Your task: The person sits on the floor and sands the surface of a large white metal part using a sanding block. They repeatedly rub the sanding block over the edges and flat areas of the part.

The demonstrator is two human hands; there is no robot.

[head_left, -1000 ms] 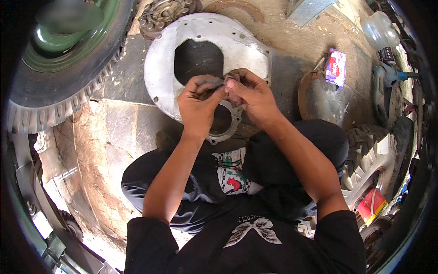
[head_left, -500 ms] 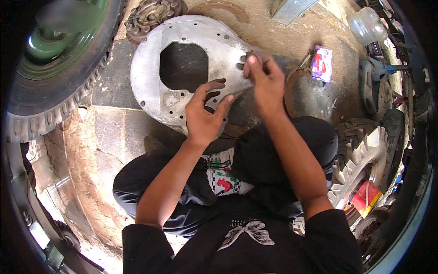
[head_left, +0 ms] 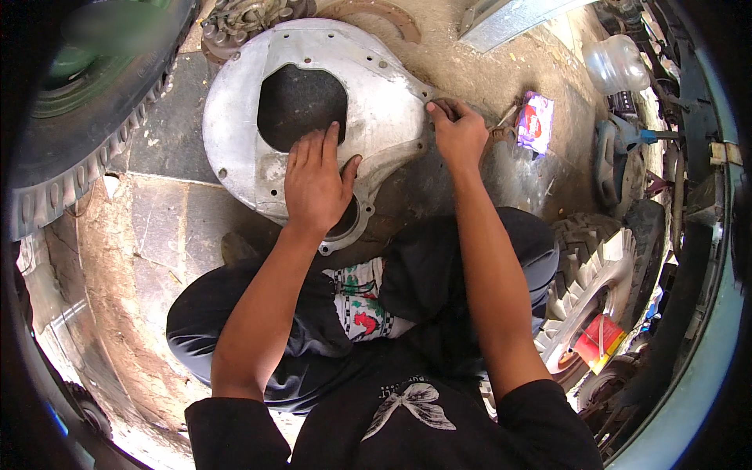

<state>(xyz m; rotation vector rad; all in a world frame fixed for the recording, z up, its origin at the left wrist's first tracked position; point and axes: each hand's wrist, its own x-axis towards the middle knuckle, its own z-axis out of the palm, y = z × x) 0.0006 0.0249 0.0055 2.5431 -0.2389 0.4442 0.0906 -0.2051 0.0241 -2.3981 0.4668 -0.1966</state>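
A pale grey metal housing plate [head_left: 380,98] lies before me, broad and rounded on the left and tapering to the right. It has a large angular cut-out and small bolt holes round its rim. My left hand [head_left: 317,184] rests on it with fingers stretched out, the tips at the lower edge of the cut-out. It partly covers a smaller round opening near the plate's near end. My right hand [head_left: 460,137] is at the plate's tapered right corner, thumb and fingers bent together in a pinch. Whatever is between those fingertips is too small or hidden to make out.
A large tyre [head_left: 102,149] with a green rim stands at the left. A bolted round metal part [head_left: 247,19] and a curved rusty strip [head_left: 384,12] lie beyond the plate. To the right are a purple packet [head_left: 535,124], a clear plastic jar [head_left: 616,64] and another tyre [head_left: 607,274].
My left hand has flattened onto the plate, its fingers now pointing away from me. My right hand has come down to the plate's right corner. The whole view has shifted slightly.
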